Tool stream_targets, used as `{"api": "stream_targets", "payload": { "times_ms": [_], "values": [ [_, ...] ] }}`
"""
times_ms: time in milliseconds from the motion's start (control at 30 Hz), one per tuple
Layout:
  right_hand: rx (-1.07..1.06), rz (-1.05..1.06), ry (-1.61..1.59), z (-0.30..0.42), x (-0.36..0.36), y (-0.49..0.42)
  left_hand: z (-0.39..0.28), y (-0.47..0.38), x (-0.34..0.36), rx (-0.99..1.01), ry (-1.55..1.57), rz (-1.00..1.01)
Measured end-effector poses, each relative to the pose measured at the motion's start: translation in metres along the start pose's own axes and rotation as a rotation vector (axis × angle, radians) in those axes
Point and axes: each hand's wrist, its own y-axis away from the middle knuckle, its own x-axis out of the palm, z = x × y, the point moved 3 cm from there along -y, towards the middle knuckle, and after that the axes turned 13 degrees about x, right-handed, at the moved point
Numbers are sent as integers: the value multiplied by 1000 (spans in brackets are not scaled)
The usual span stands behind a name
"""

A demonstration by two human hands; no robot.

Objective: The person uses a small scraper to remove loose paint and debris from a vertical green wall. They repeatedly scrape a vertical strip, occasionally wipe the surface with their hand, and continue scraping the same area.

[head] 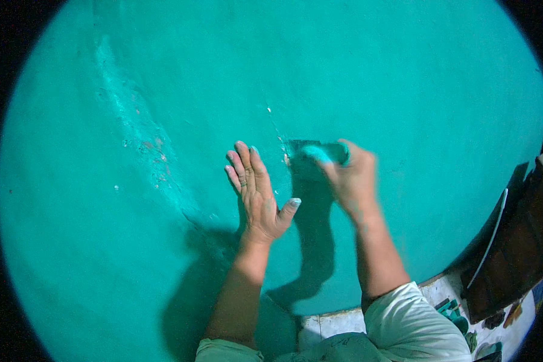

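Note:
A turquoise painted wall (412,113) fills most of the view. My left hand (259,194) lies against it, palm to the surface, with its thumb spread away from the fingers and paint marks on the skin. To the right, my right hand (355,176) grips a small green hand tool (341,151) held at the wall. Blur and the fingers partly hide that tool, so its exact kind is unclear. Between the hands runs a narrow damaged line (284,151) with pale chipped spots. Paint covers part of my right hand's fingers.
A wide rough patch (151,149) with cracks and chips slants down the wall at left. At lower right, a dark brown panel (516,244) stands above the pale tiled floor (339,323). Several paint-stained items (454,312) lie on that floor.

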Motion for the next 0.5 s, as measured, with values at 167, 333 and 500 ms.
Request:
{"api": "stream_targets", "payload": {
  "times_ms": [167, 333, 500],
  "values": [
    [29, 12, -172, 12, -9, 3, 0, 2, -11, 12, -44, 24],
    [58, 8, -164, 3, -6, -1, 0, 4, -4, 23, -42, 7],
    [65, -4, -296, 1, -19, 1, -6, -4, -4, 18, -33, 22]
  ]
}}
